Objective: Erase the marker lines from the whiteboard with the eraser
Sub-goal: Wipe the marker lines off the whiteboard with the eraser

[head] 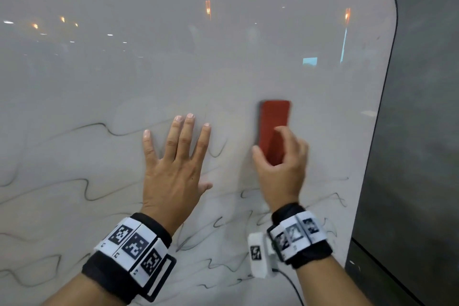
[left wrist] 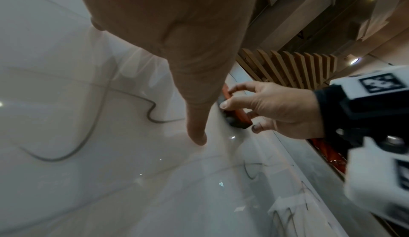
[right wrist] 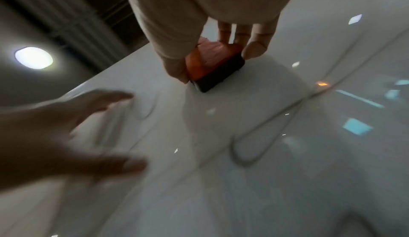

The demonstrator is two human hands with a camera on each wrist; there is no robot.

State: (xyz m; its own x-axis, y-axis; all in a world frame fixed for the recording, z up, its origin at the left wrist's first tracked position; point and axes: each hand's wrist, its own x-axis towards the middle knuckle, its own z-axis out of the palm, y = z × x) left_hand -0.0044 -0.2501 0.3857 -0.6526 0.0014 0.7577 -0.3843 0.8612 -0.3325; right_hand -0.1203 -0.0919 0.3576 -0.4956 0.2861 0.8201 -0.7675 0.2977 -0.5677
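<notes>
A white whiteboard (head: pixel 223 62) fills the head view. Wavy black marker lines (head: pixel 87 186) cross its lower half; the upper half is bare, with faint smears. My right hand (head: pixel 278 156) grips a red eraser (head: pixel 274 122) with a dark felt underside (right wrist: pixel 219 76), thumb on one long side and fingers on the other, the felt against the board right of centre. My left hand (head: pixel 173 156) lies flat on the board with fingers spread, just left of the eraser, over a marker line. In the left wrist view the right hand (left wrist: pixel 265 107) pinches the eraser (left wrist: pixel 236 116).
The board's dark rounded right edge (head: pixel 390 57) runs close to my right hand, with a grey wall (head: pixel 422 131) beyond it. A cable (head: pixel 290 283) hangs from the white unit on my right wrist. Room lights reflect in the board's upper part.
</notes>
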